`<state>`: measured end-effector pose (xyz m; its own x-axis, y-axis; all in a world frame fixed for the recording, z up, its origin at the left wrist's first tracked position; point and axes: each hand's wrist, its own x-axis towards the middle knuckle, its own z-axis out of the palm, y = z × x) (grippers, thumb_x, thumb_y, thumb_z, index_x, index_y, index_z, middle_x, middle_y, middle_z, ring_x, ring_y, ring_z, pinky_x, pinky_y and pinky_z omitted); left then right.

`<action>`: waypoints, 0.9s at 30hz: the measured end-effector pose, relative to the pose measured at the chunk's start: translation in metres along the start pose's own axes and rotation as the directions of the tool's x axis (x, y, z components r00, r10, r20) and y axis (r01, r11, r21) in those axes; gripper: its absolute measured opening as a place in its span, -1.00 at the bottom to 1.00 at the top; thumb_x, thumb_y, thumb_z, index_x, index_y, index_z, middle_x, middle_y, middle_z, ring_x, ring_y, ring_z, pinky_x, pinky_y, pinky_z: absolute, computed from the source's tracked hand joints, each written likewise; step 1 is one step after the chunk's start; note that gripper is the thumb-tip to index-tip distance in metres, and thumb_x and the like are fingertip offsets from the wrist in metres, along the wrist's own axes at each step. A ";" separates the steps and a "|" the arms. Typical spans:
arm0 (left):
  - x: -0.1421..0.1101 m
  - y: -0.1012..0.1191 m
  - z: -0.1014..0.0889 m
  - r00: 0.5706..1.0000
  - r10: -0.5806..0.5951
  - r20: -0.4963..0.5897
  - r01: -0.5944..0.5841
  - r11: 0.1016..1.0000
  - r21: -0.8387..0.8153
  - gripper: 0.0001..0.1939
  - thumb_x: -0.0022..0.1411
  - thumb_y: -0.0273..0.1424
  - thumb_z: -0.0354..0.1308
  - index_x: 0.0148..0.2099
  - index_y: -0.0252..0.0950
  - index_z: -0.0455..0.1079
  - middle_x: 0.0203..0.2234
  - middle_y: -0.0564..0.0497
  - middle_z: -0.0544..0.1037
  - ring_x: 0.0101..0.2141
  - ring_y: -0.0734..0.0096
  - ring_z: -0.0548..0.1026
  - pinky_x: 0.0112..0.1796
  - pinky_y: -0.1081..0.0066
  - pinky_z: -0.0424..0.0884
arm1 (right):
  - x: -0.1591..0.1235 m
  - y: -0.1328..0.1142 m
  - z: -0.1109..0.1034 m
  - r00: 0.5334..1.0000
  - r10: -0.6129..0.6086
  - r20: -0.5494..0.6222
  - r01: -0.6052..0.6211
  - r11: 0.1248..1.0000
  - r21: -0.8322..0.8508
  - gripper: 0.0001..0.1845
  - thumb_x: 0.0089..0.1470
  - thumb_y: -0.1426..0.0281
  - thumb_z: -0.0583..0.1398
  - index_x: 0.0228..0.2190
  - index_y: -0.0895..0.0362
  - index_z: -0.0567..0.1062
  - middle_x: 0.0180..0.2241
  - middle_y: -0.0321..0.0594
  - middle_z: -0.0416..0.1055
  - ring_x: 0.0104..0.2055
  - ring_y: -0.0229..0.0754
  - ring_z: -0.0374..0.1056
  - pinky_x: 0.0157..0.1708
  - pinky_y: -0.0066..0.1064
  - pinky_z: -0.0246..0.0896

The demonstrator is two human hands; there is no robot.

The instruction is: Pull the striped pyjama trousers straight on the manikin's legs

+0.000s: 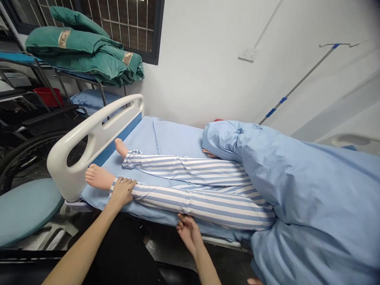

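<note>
A manikin in blue-and-white striped pyjama trousers point(190, 200) lies on the bed, legs stretched toward the footboard. My left hand point(123, 192) is wrapped over the ankle of the near leg at the trouser cuff, just above the bare foot point(100, 177). Palm up, my right hand point(188, 232) is at the mattress edge below the near knee. Its fingers are loosely curled, with the tips close to the trouser leg; I cannot tell whether they touch it. The far foot point(121, 148) lies on the sheet. A light blue quilt point(299, 178) covers the upper body.
The white footboard point(95, 138) rises at the left, beside a round stool point(28, 209) and a wheelchair point(32, 134). Green folded bedding point(89, 55) lies on another bed behind. An IV pole point(299, 85) stands along the wall. Fingertips point(254, 281) show at the bottom edge.
</note>
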<state>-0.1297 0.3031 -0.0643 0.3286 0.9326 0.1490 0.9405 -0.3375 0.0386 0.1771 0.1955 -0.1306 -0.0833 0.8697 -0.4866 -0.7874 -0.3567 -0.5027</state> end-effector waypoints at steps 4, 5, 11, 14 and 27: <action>0.001 0.000 -0.005 1.000 0.001 0.002 -0.001 0.998 -0.055 -0.54 -0.14 -0.60 0.00 -0.11 -0.28 0.36 -0.27 -0.11 0.50 -0.18 0.16 0.38 -0.08 0.22 0.08 | -0.019 -0.011 0.009 0.988 -0.030 0.154 0.030 1.000 0.003 -0.75 -0.20 0.40 0.27 -0.39 0.03 0.36 -0.44 -0.36 0.39 -0.58 -0.40 0.10 -0.44 -0.44 0.08; 0.003 0.001 -0.007 1.000 0.005 0.001 -0.005 0.997 -0.074 -0.53 -0.15 -0.59 0.00 -0.11 -0.28 0.36 -0.26 -0.10 0.50 -0.18 0.17 0.39 -0.08 0.23 0.10 | -0.026 -0.018 0.014 0.979 -0.054 0.195 0.060 0.998 -0.026 -0.76 -0.18 0.38 0.26 -0.38 0.02 0.36 -0.43 -0.34 0.39 -0.58 -0.40 0.09 -0.43 -0.43 0.08; 0.026 0.037 -0.019 0.997 -0.044 0.064 0.058 0.969 -0.239 -0.56 -0.16 -0.41 0.11 -0.12 -0.22 0.35 -0.22 -0.02 0.52 -0.17 0.16 0.42 -0.15 0.29 0.19 | -0.070 -0.083 0.057 0.918 -0.167 0.360 0.264 0.934 -0.240 -0.59 -0.13 0.25 0.23 -0.18 -0.03 0.29 -0.30 -0.20 0.41 -0.53 -0.31 0.15 -0.36 -0.33 0.10; 0.038 0.075 -0.026 0.988 -0.073 0.134 0.115 0.934 -0.337 -0.59 -0.19 -0.35 0.16 -0.17 -0.16 0.36 -0.28 0.03 0.53 -0.21 0.19 0.44 -0.22 0.36 0.23 | -0.086 -0.115 0.076 0.894 -0.262 0.363 0.371 0.887 -0.274 -0.48 -0.17 0.22 0.23 -0.12 -0.04 0.25 -0.29 -0.16 0.40 -0.51 -0.25 0.18 -0.40 -0.32 0.09; 0.046 0.128 -0.021 0.990 -0.016 0.141 0.080 0.882 -0.463 -0.54 -0.21 -0.22 0.20 -0.17 -0.16 0.34 -0.29 -0.01 0.52 -0.21 0.11 0.45 -0.23 0.30 0.25 | -0.087 -0.133 0.079 0.859 -0.497 0.124 0.500 0.761 -0.413 -0.75 -0.22 0.25 0.28 -0.41 0.05 0.42 -0.51 -0.22 0.37 -0.42 -0.16 0.23 -0.39 -0.29 0.16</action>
<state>0.0044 0.3006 -0.0318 0.3226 0.9465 0.0075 0.8163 -0.2822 0.5039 0.2410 0.1941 0.0356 0.2441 0.9665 -0.0792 -0.3885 0.0226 -0.9212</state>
